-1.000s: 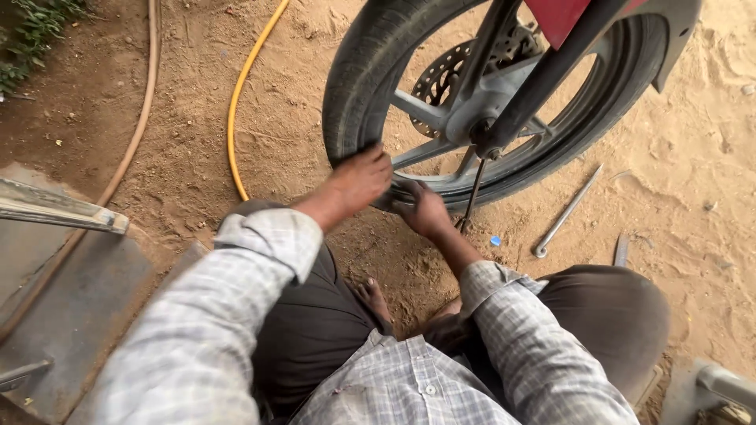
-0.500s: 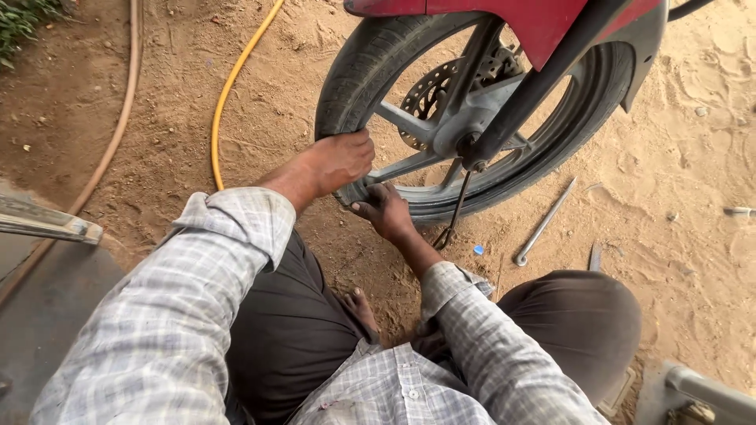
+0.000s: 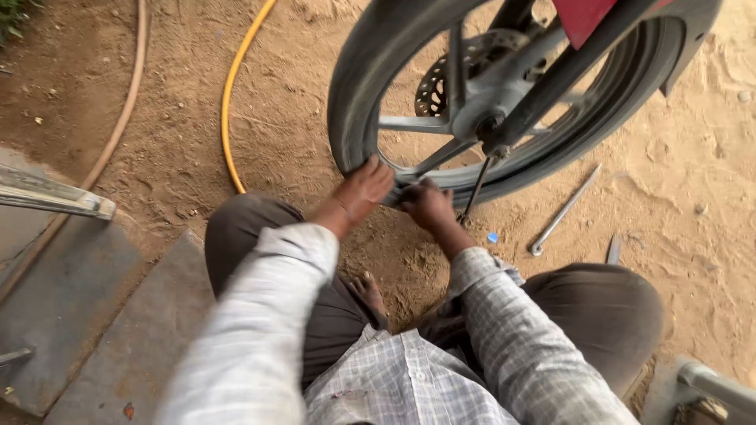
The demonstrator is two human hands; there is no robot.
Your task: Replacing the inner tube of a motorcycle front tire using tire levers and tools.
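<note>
Both hands are gripping the bottom of the black rubber motorcycle tyre, standing on sandy ground: left hand clamped on its sidewall, right hand closing around the grey rim.

Yellow hose and wrench (on sand).

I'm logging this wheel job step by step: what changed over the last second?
The head camera swung, so the motorcycle wheel now sits higher and more central in view. The left hand slid a little along the tyre at the wheel's lower edge. The right hand stays beside it at the rim. The long metal wrench and yellow hose lie on the sand as before.
</note>
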